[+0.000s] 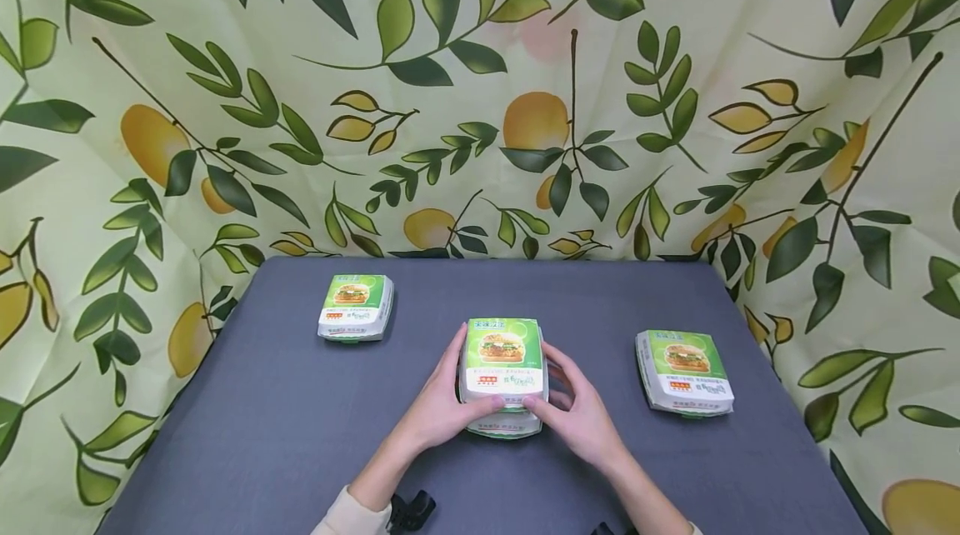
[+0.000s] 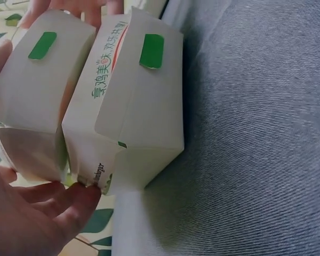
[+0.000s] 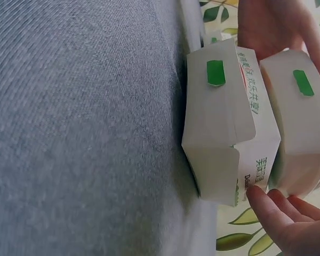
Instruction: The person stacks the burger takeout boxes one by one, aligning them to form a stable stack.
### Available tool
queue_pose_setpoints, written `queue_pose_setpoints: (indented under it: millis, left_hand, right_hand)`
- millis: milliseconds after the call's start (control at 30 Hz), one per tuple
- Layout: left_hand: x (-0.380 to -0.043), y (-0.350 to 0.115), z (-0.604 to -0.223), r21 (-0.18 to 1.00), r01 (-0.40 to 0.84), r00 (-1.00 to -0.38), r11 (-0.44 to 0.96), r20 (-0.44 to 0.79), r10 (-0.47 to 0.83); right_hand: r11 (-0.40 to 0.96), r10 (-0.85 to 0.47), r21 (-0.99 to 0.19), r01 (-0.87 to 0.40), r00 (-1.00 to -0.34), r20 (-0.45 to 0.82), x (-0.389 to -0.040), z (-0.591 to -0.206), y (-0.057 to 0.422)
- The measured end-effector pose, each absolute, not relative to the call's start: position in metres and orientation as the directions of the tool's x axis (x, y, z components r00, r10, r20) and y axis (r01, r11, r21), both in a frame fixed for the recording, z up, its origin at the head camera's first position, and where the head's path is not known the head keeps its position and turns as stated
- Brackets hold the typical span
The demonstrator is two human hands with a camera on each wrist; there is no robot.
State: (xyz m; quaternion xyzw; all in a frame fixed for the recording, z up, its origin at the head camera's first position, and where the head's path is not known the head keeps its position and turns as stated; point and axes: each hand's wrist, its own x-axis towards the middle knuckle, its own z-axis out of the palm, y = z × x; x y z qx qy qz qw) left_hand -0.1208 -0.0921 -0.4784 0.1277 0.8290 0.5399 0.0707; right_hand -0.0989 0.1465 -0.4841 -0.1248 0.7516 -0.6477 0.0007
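Observation:
Two white and green burger boxes are stacked at the middle of the table, each with a green tab on its near face. The upper burger box (image 1: pixel 504 352) is gripped from both sides. My left hand (image 1: pixel 442 402) holds its left side with the thumb on the near face. On the right side my right hand (image 1: pixel 577 410) does the same. Beneath is the lower burger box (image 1: pixel 506 427), mostly hidden in the head view. Left fingertips (image 2: pixel 90 194) reach down to its side in the left wrist view; right fingertips (image 3: pixel 256 194) do likewise in the right wrist view.
One more burger box (image 1: pixel 356 307) lies at the back left of the dark grey table (image 1: pixel 300 418), another burger box (image 1: pixel 684 372) at the right. A curtain (image 1: pixel 465 102) printed with leaves and fruit hangs behind and along both sides.

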Motion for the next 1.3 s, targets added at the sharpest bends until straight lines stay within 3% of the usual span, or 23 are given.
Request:
queue_pose_setpoints:
  millis: [300, 600, 867, 1300]
  left_hand:
    - [-0.121, -0.092, -0.478, 0.911, 0.153, -0.956, 0.384, 0.038, 0.29]
    - [-0.121, -0.092, -0.478, 0.9, 0.156, -0.956, 0.408, 0.033, 0.291]
    - [-0.12, -0.091, -0.477, 0.877, 0.153, -0.956, 0.455, 0.016, 0.291]
    - [-0.119, -0.092, -0.48, 0.88, 0.137, -0.958, 0.454, 0.002, 0.285]
  right_hand:
    - [0.209, -0.202, -0.95, -0.231, -0.961, 0.189, -0.098, -0.484, 0.167]
    - [0.423, -0.189, -0.879, -0.22, -0.97, 0.151, -0.097, -0.471, 0.203]
    - [0.536, -0.125, -0.822, -0.19, -0.982, 0.145, -0.095, -0.454, 0.245]
    - [0.684, 0.015, -0.706, -0.185, -0.964, 0.267, -0.092, -0.449, 0.287]
